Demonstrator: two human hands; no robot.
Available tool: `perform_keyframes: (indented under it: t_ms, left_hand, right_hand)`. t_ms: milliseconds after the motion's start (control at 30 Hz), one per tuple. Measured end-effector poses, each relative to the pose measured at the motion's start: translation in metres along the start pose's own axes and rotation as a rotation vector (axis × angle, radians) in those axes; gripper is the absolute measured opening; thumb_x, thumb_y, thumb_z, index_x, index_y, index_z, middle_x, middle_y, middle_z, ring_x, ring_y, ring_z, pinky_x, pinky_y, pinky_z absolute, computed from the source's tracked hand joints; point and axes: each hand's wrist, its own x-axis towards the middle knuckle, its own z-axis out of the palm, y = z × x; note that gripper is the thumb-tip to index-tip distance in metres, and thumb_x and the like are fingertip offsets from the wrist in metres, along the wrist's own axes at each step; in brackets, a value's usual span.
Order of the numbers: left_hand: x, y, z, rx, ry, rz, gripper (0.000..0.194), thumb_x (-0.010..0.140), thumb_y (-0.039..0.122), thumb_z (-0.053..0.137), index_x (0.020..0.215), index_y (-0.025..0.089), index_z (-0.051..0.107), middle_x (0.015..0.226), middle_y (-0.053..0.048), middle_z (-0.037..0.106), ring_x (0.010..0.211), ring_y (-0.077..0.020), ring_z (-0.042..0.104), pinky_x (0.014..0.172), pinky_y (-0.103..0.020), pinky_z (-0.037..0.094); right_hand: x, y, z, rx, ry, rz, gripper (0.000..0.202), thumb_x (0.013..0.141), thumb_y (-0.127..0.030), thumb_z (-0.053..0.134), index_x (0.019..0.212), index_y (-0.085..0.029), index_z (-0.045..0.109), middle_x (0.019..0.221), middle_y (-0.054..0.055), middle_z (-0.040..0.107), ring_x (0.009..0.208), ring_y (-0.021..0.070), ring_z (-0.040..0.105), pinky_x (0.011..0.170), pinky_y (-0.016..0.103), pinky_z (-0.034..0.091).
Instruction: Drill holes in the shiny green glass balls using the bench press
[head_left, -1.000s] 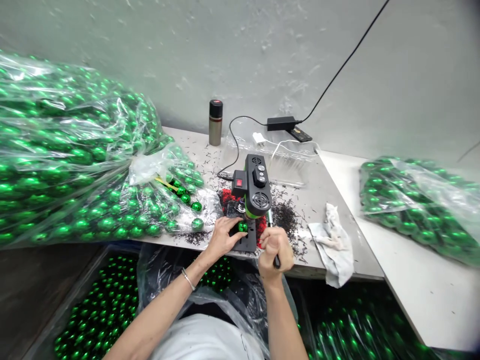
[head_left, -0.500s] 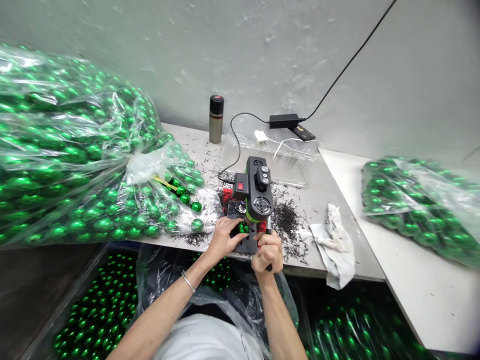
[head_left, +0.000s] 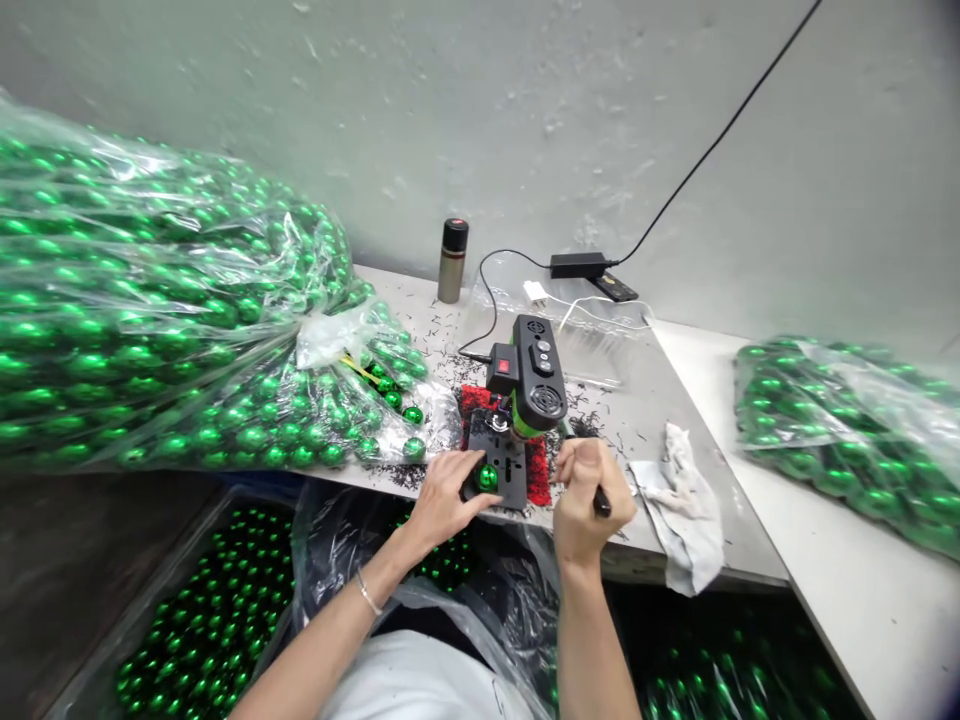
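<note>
A black machine (head_left: pixel 541 375) with fan grilles and a red switch stands near the front edge of the table, over a red mat (head_left: pixel 538 470). On its dark base plate rests a shiny green ball (head_left: pixel 487 478). Thumb and fingers of my left hand (head_left: pixel 444 500) are spread around the ball's left side, fingertips at its edge. My right hand (head_left: pixel 592 495) is wrapped round a black-ended lever (head_left: pixel 601 501), to the right of the machine.
Clear bags of green balls (head_left: pixel 187 330) fill the left. Another bag (head_left: pixel 840 440) lies at the right. A white cloth (head_left: pixel 686 510), a flask (head_left: pixel 452 262), a power adapter (head_left: pixel 577 265) and black scraps lie on the table (head_left: pixel 720 500). Bins of balls (head_left: pixel 217 600) stand below.
My right hand has moved right, away from the machine, with the lever. The ball now shows more openly on the base plate beside my left hand. The whole view has shifted slightly.
</note>
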Motion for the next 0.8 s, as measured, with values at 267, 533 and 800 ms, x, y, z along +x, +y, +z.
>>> perform_keyframes:
  t_ms: [267,533,800]
  left_hand:
    - [0.062,-0.031,-0.073,0.552,-0.177,-0.262,0.026,0.094,0.027,0.056,0.112,0.015,0.069,0.114,-0.02,0.073,0.11,-0.0362,0.064,0.095,-0.049,0.046]
    - [0.08,-0.045,-0.075,0.109,-0.302,-0.455,0.042,0.09,0.034,0.06,0.128,0.017,0.054,0.118,-0.016,0.069,0.108,-0.0323,0.068,0.093,-0.043,0.05]
    - [0.065,-0.016,-0.051,-0.559,-0.246,-0.513,0.048,0.085,0.052,0.063,0.117,0.017,0.064,0.095,-0.005,0.068,0.08,-0.0201,0.066,0.079,-0.034,0.055]
  right_hand:
    - [-0.014,0.003,0.007,0.011,0.063,-0.027,0.037,0.099,-0.024,0.047,0.063,-0.021,0.05,0.061,-0.003,0.052,0.057,0.0109,0.052,0.057,0.028,0.039]
    - [-0.015,0.009,0.005,0.026,0.048,-0.082,0.034,0.098,-0.019,0.047,0.064,-0.021,0.051,0.063,-0.002,0.053,0.058,0.0115,0.053,0.057,0.028,0.039]
    - [-0.012,0.01,0.004,0.011,0.036,-0.124,0.035,0.098,-0.016,0.046,0.064,-0.021,0.049,0.064,-0.002,0.054,0.059,0.0109,0.054,0.057,0.027,0.04]
